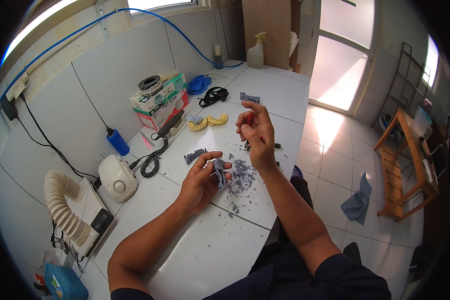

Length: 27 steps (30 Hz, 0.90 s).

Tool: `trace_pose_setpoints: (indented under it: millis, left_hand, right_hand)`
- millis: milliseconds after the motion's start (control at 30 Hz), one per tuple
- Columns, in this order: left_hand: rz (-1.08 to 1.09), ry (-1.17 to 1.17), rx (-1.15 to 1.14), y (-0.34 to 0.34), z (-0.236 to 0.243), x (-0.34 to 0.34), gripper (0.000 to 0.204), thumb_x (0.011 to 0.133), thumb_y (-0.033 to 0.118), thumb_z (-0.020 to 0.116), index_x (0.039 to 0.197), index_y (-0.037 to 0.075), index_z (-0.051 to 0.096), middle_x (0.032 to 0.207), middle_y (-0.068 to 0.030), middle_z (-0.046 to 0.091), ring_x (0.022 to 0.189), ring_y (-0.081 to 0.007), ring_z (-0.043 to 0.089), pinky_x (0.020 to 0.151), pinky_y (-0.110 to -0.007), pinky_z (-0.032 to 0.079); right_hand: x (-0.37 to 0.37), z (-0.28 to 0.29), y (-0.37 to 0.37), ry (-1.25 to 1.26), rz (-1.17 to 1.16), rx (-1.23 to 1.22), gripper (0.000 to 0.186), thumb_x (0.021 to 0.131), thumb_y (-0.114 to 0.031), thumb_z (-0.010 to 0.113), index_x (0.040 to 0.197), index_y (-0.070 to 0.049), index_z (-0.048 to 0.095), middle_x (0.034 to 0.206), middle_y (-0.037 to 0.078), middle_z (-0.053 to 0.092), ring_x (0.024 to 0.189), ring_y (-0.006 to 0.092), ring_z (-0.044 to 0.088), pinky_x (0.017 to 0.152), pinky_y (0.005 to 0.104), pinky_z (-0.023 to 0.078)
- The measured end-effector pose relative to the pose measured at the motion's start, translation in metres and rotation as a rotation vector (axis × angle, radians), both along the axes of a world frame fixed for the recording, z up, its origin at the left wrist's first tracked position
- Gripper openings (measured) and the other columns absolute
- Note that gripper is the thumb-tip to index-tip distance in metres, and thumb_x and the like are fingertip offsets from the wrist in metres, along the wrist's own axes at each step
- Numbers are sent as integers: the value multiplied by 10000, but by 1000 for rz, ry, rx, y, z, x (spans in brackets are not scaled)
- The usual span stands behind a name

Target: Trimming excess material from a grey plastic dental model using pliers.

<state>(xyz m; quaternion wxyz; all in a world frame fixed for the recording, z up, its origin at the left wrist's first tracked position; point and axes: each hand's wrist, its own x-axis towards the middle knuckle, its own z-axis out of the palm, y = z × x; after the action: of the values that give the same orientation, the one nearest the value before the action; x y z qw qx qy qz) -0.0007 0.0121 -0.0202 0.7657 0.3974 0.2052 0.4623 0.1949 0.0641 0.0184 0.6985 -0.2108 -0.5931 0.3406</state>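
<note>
My left hand (200, 182) grips a curved grey-blue dental mould piece (219, 174) between thumb and fingers, just above the table. My right hand (258, 134) is closed around a slim red-handled tool (249, 119); its working end is mostly hidden, so I cannot tell its exact kind. The right hand is raised ahead and to the right of the piece, apart from it. Grey crumbs (241, 176) are scattered under and between the hands. Another grey-blue piece (195, 156) lies beyond my left hand, and one more (250, 97) sits farther back. Two yellow dental casts (217, 119) rest beyond the hands.
Left on the white tiled table (195, 250) stand a cream machine with a coiled cord (117, 177) and a white hose unit (67, 215). Stacked boxes (160, 102), a black handpiece (171, 125) and a spray bottle (256, 52) are farther back. A wooden stand (392, 170) is right.
</note>
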Motion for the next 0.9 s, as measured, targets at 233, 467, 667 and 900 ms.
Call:
trace_pose_setpoints:
  millis: [233, 467, 667, 900]
  left_hand:
    - [-28, -25, -108, 2, 5, -3, 294, 1101, 223, 441, 1358, 88, 481, 1342, -210, 608, 1019, -158, 659, 875, -273, 566]
    - [26, -26, -232, -1, 9, -1, 261, 1118, 225, 376, 1291, 71, 497, 1350, -262, 592, 865, -126, 605, 765, -249, 547]
    - [10, 1, -218, -2, 11, 0, 255, 1129, 303, 407, 1194, 84, 518, 1347, -230, 605, 829, -107, 598, 782, -243, 554]
    - [110, 76, -216, -4, 8, 4, 258, 1116, 331, 466, 1215, 101, 529, 1193, -98, 641, 851, -81, 631, 815, -220, 557]
  right_hand:
    - [3, 12, -11, -5, 12, 24, 493, 900, -47, 535, 1389, -11, 488, 958, 52, 550, 838, 74, 474, 734, 219, 396]
    - [56, 33, 23, -605, -253, 13, 404, 977, -287, 526, 1273, -21, 597, 1006, 122, 584, 841, 199, 560, 790, 331, 468]
    - [112, -2, 93, -1016, -295, -97, 309, 953, -224, 637, 1189, -26, 638, 1065, 136, 621, 968, 252, 615, 900, 375, 516]
    - [127, -31, 101, -1114, -246, 63, 289, 894, -163, 693, 1145, -23, 670, 1138, 141, 650, 1066, 254, 627, 942, 373, 520]
